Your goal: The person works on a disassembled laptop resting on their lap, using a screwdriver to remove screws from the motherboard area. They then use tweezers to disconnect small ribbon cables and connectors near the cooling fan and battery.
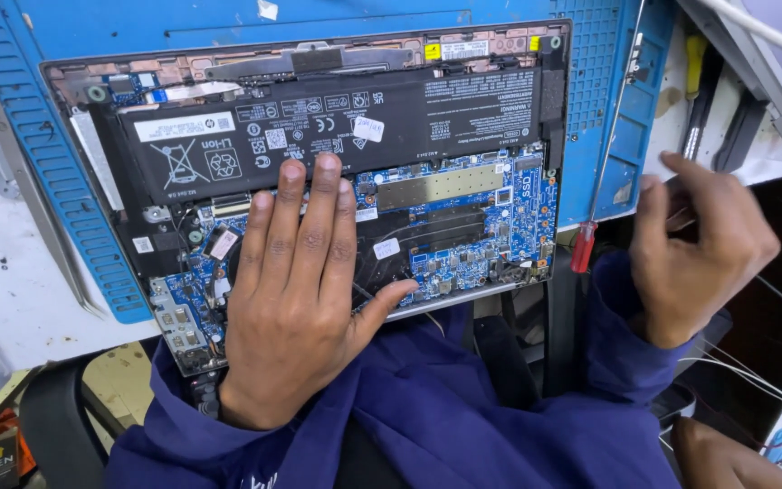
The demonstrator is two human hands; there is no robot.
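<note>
An opened laptop (463, 118) lies bottom-up on a blue mat (65, 181), its cover off. A long black battery (427, 113) fills the upper half, and a blue circuit board (472, 226) lies below it. My left hand (296, 290) rests flat on the board's left part, fingers spread, fingertips reaching the battery's lower edge. My right hand (694, 249) hovers off the laptop's right side, past the mat's edge, fingers loosely curled and slightly blurred. I see nothing held in it. A thin screwdriver with a red handle (584, 244) lies between the laptop and my right hand.
Black and yellow-handled tools (700, 100) lie on the white bench at the upper right, just beyond my right hand. Cables (771, 380) trail along the dark area at the right. My blue sleeves cover the lower part of the view. Bare skin (726, 462), possibly another person's hand, shows at the bottom right.
</note>
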